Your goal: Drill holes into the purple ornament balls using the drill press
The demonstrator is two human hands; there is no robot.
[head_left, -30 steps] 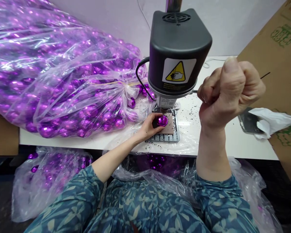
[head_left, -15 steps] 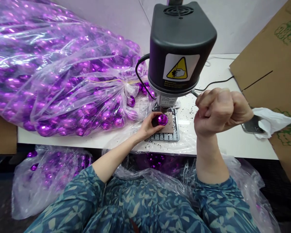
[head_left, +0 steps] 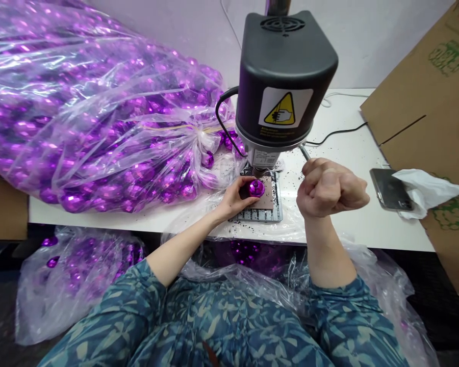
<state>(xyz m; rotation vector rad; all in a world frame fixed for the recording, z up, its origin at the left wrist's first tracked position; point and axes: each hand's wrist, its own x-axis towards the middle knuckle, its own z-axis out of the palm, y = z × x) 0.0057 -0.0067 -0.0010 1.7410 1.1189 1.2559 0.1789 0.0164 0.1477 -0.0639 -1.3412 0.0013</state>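
Between the thumb and fingers of my left hand (head_left: 232,200) is a shiny purple faceted bauble (head_left: 256,188), resting on a small board (head_left: 266,203) on the machine's grey slotted base. Directly above it stands a bench drill press (head_left: 286,61) with a black housing and a yellow warning label. Its lower tip sits close over the bauble; whether they touch I cannot tell. My right hand (head_left: 329,187) is closed in a fist round the end of the drill press's metal lever (head_left: 304,152), right of the housing.
A large clear bag of purple baubles (head_left: 110,117) fills the table's left side. Another bag (head_left: 84,275) hangs below the edge. On the right lie a phone (head_left: 390,188) and a white tissue (head_left: 428,191) beside a cardboard box (head_left: 416,107). Dark shavings dot the white table (head_left: 367,224).
My right hand has moved down and left with the lever, and more of the phone shows. My left hand keeps the bauble in the same place.
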